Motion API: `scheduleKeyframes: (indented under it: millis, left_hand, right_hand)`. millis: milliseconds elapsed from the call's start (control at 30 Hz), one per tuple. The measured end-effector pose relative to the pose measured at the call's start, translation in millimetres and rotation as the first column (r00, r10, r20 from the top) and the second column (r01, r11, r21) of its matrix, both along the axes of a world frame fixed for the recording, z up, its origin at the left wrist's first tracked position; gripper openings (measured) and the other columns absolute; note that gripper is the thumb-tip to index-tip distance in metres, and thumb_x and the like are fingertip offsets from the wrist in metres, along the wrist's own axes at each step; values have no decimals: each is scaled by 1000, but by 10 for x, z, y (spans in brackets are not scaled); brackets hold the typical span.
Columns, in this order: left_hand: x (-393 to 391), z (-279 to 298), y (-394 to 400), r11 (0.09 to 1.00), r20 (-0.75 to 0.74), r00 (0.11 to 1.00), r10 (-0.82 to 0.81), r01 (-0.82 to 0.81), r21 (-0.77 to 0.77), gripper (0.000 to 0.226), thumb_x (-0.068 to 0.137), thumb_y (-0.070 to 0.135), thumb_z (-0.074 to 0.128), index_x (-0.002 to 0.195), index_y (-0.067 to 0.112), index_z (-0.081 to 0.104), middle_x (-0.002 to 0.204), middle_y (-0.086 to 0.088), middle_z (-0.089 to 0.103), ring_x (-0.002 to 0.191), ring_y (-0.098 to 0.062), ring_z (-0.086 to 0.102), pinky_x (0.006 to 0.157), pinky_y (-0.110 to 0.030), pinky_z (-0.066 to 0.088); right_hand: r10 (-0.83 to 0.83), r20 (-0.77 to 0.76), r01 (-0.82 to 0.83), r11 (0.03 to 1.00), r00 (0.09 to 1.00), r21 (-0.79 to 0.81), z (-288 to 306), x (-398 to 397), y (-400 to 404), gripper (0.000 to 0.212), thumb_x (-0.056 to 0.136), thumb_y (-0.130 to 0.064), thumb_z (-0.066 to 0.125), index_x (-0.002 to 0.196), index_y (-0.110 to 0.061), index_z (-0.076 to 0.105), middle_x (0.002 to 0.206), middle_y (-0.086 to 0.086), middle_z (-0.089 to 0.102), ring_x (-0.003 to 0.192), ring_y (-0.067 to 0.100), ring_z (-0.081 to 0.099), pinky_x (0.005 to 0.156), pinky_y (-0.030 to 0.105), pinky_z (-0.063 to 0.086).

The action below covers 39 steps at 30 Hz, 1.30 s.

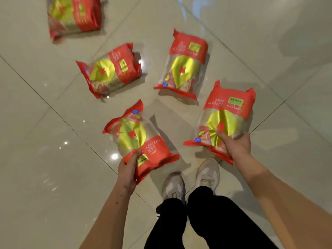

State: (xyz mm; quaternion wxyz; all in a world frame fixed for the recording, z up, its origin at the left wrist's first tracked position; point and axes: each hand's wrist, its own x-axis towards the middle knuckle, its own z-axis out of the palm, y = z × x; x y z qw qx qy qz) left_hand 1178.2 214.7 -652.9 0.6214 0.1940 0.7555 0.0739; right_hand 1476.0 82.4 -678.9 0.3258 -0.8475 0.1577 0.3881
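One red-and-gold packet (138,139) is hanging from the left hand (128,174), gripped at its near end; another packet (224,121) is jutting forward from the right hand (237,144), fingers curling round its lower edge (three more (183,65) are lying on the tiled floor (53,159) beyond).

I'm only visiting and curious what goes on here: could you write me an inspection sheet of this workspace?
Surface: glossy beige floor tiles, lamp glints.
Job's things: left pack and right pack, red and gold, both held.
Clutter: top-left pack, centre-left pack, centre-right pack lie on the tiles.
Hands: left hand grips left pack's red end; right hand grips right pack's near end.
Cables: nothing seen.
Surroundings: pale shoes, black trousers.
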Motion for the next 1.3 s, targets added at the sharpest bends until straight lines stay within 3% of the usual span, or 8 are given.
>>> scheduleKeyframes:
  millis: [167,300,567,667,833,933,1133,1300]
  left_hand:
    - [474,1512,268,964,18,966,-258,256,78,45,80,34,81,118,19,63,101,-11,77,81,-30,77,68,-48,63]
    - [1006,3106,525,881,64,893,-445,424,209,63,69,40,88,122,21,61,110,-9,75,88,-28,77,66,-47,63]
    - [1776,5942,555,651,111,715,-690,546,527,60,68,41,88,119,24,61,110,-6,74,92,-25,75,70,-48,63]
    - [1886,6679,328,541,125,618,-776,552,634,53,74,34,86,119,18,62,108,-7,73,81,-12,75,59,-30,61]
    - [2082,7573,208,351,160,366,-917,545,761,50,81,28,83,125,22,60,107,1,73,84,-8,74,60,-19,57]
    - [2210,7964,252,258,186,185,-965,535,805,64,61,45,86,119,28,63,99,4,77,86,-12,75,60,-21,58]
    - [2133,8090,117,68,192,-175,-966,543,837,74,51,58,81,117,30,61,101,5,76,87,-15,75,63,-28,61]
    - [1850,8038,-216,-59,204,-368,-907,590,805,62,56,46,84,110,23,66,95,0,79,87,-24,76,69,-38,63]
  right_hand:
    - [19,6,-20,994,1000,103,1566,328,-37,80,58,-41,94,124,-21,54,112,0,71,95,21,71,90,41,57]
    - [73,99,-89,981,992,171,3286,619,-135,65,65,-32,93,117,-20,56,101,-3,71,85,11,69,71,21,56]
    - [24,351,-139,941,936,307,6298,752,-853,81,59,-47,94,126,-24,53,117,-6,68,106,15,66,88,38,59]
    - [-79,452,-92,934,889,346,7090,576,-1120,89,57,-58,90,131,-28,50,122,-7,65,111,16,64,91,42,59]
    - [-266,570,30,921,778,389,7932,162,-1451,91,56,-59,90,131,-26,50,122,-5,65,110,20,64,88,39,59]
    - [-429,591,156,876,683,456,8175,-242,-1585,80,60,-51,91,127,-28,53,117,-8,67,106,16,65,87,36,58]
    - [-754,555,438,656,351,615,8211,-1425,-1594,81,40,-61,94,109,-30,64,102,-7,77,95,12,73,82,38,62]
    - [-855,496,611,475,151,633,8241,-2565,-1641,60,49,-34,94,99,-38,60,98,-16,72,88,0,70,70,25,55]
